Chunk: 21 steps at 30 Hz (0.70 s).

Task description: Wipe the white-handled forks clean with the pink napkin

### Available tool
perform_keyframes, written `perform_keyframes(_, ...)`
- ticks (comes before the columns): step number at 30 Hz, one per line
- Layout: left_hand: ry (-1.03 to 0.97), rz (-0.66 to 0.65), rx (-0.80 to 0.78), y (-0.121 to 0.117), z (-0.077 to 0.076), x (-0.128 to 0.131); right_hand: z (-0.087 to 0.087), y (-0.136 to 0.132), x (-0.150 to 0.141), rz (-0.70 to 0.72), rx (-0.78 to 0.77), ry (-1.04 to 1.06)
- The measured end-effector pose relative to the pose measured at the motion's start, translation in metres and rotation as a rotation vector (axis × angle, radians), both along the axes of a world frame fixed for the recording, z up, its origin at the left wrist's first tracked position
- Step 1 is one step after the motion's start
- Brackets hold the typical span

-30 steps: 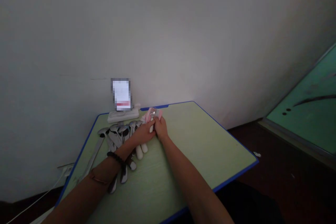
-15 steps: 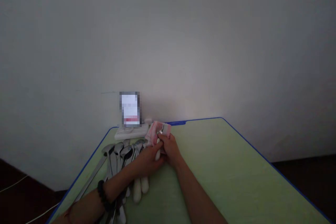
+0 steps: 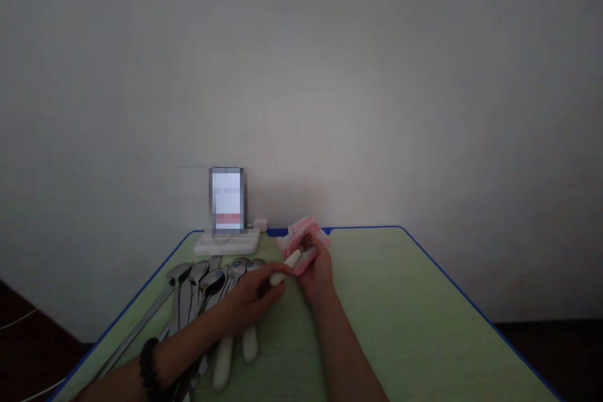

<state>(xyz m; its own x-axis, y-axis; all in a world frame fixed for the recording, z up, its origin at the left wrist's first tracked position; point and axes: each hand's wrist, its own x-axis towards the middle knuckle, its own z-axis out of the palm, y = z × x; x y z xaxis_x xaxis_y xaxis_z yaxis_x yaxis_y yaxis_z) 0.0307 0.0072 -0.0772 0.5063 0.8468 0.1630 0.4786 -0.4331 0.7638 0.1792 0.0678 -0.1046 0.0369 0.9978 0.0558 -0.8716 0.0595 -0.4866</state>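
My left hand [image 3: 259,295] is closed round the pale handle of a fork [image 3: 293,259], which slants up to the right. The fork's tines rest against a pink and white cloth [image 3: 304,226]. Holding that cloth from the right side, my right hand [image 3: 319,267] has its thumb near the tines; its other fingers are partly hidden behind the cloth. Under and beside my left forearm lies a pile of metal spoons [image 3: 211,282] and other cutlery, some with thick pale handles [image 3: 223,364].
A lit phone [image 3: 228,201], its screen blurred, stands on a white power strip [image 3: 226,242] at the table's back left. A white plug [image 3: 260,224] sits beside it. The green table [image 3: 400,314] has a blue edge and meets a plain wall [image 3: 330,107].
My left hand has drawn back to the left along the handle, so the fork's tines now show. The cloth and my right hand have shifted slightly right. The view has moved a little.
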Motion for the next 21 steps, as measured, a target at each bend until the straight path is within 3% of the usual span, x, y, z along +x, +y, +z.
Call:
perform_keyframes(4, -0.099, -0.079, -0.087, -0.001, 0.000, -0.001, 0.011, -0.012, 0.002, 0.100, -0.046, 0.179)
perform_keyframes(8, -0.112, -0.180, -0.216, -0.003, -0.002, -0.001, 0.012, -0.019, 0.008, 0.058, -0.069, 0.259)
perform_keyframes(15, -0.432, -0.025, -0.384, 0.003, -0.009, 0.001, 0.012, -0.024, 0.010, -0.010, -0.103, 0.191)
perform_keyframes(18, -0.611, -0.051, -0.485, 0.009, -0.012, -0.002, 0.013, -0.026, 0.005, 0.015, -0.099, 0.120)
perform_keyframes(21, -0.660, -0.031, -0.526, 0.012, -0.012, -0.003, 0.008, -0.024, -0.001, 0.057, -0.121, 0.028)
